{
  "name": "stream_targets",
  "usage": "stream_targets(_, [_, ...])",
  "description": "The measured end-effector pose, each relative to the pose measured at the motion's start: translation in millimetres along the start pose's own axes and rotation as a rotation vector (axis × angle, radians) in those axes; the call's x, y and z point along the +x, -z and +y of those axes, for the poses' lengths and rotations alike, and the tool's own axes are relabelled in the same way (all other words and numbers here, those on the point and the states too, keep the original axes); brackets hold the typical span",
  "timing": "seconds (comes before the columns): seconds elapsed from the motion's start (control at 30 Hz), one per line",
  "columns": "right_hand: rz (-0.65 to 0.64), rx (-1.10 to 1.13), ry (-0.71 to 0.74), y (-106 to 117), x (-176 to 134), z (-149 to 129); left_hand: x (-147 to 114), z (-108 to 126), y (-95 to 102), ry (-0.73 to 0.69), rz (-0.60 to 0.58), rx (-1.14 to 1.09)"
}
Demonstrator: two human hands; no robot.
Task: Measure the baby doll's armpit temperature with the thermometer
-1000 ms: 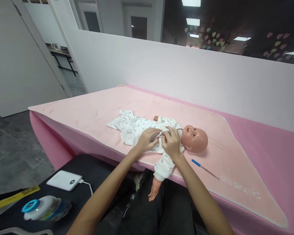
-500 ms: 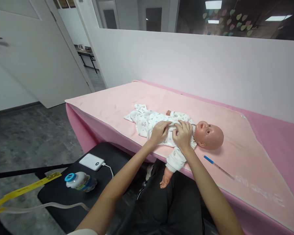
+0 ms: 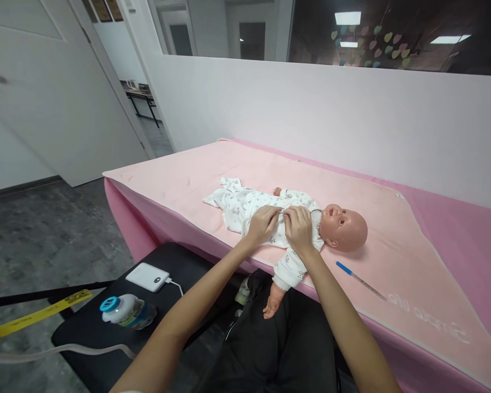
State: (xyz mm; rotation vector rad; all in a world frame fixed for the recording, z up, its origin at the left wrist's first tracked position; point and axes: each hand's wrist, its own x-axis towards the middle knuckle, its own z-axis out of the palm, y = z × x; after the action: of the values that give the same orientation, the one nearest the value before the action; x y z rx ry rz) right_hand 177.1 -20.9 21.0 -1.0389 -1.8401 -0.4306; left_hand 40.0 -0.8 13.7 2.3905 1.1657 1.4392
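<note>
A baby doll (image 3: 347, 229) lies on its back with its head to the right. It wears a white patterned outfit (image 3: 238, 210). My left hand (image 3: 262, 225) is closed at the front of this outfit, thumb and fingers pinching the fabric. Close beside it, my right hand (image 3: 298, 226) pinches the cloth over the doll's chest, fingertips bent together. The fingertips of both hands nearly meet, and the small piece between them is hard to make out. One doll arm (image 3: 275, 300) hangs over the table's near edge towards my lap.
A pink cloth covers the table (image 3: 167, 169). A blue-capped pen-like stick (image 3: 360, 279) lies near the doll's head. On the black chair (image 3: 180, 254) at left are a white power bank (image 3: 147, 277) with a cable and a blue-lidded bottle (image 3: 129, 311). A white wall (image 3: 311, 114) stands behind.
My right hand has shifted left, closer to my left hand, and its fingers have drawn together into a pinch. The view has also moved slightly.
</note>
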Motion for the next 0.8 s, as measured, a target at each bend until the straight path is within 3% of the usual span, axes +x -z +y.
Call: stream_targets(0.8, [0.073, 0.054, -0.071, -1.8, -2.4, 0.8, -1.6, -1.1, -2.1, -0.141, 0.062, 0.08])
